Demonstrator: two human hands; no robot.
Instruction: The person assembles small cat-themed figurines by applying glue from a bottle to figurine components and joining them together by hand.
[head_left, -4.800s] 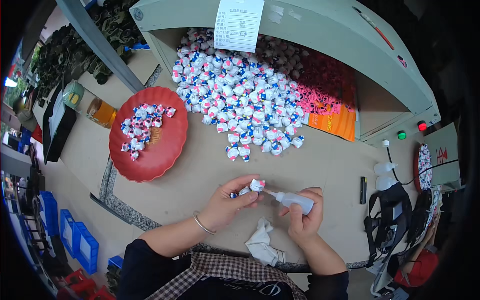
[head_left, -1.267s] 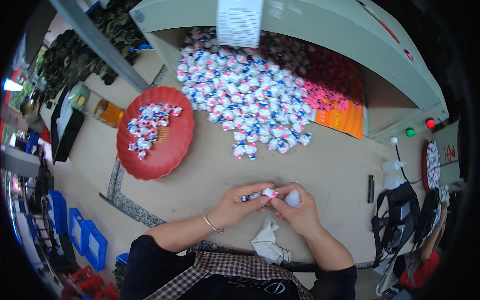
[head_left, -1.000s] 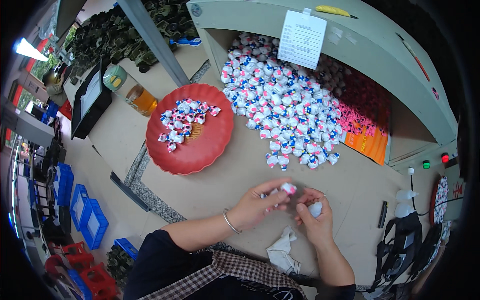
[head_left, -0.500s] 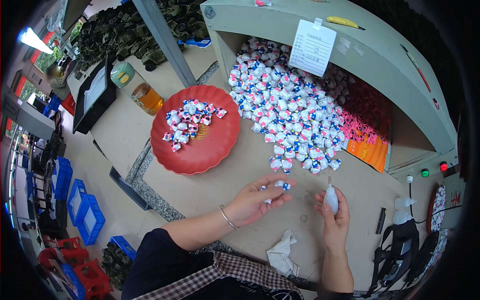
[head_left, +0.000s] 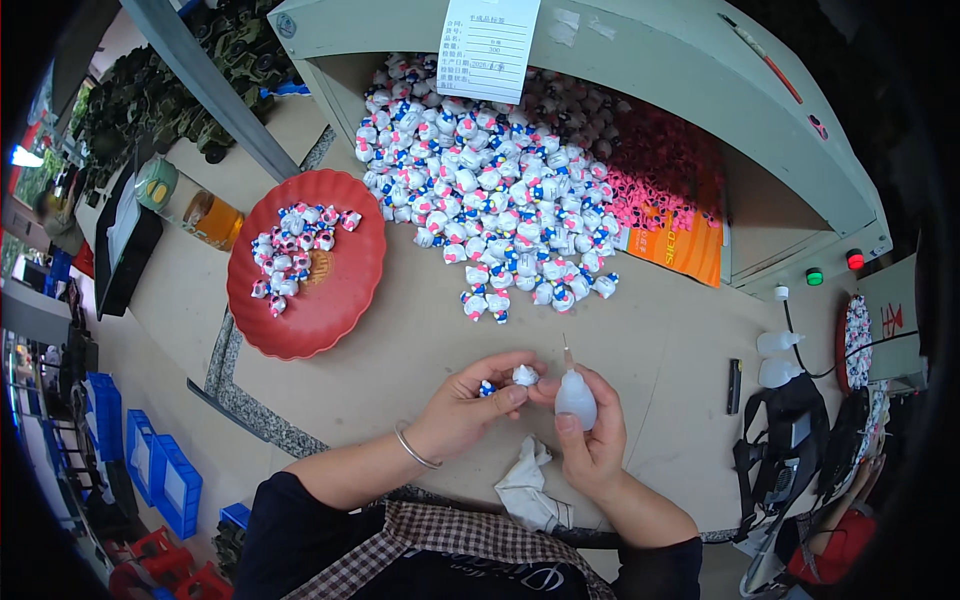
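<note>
"At our far left, past the black tray point(head_left: 128, 245), which bottle do we see?"

"We see a clear one point(head_left: 212, 218) with amber liquid. Next to it on our worktop point(head_left: 430, 335) sits a red scalloped dish point(head_left: 345, 305), with small figurines point(head_left: 285, 250) mostly in its upper left part."

"And our left hand point(head_left: 470, 398)?"

"We have it pinching a white figurine point(head_left: 525, 375) between thumb and fingers, with a blue-and-white piece point(head_left: 487, 388) held behind it. Above, our big heap point(head_left: 490, 190) of figurines spills from the cabinet point(head_left: 810, 130); below our hands lies a crumpled white cloth point(head_left: 527, 487)."

"What of our right hand point(head_left: 598, 430)?"

"It is wrapped round a squeeze bottle point(head_left: 576, 400), thin tip pointing up, clear of the white figurine. We cannot tell whether those fingertips touch the figurine."

"Farther right?"

"We find pink pieces point(head_left: 645, 200) in the cabinet by an orange packet point(head_left: 685, 252), then a slim black item point(head_left: 734, 386), then two translucent bottles point(head_left: 778, 357) near a black strapped bag point(head_left: 780, 440)."
</note>
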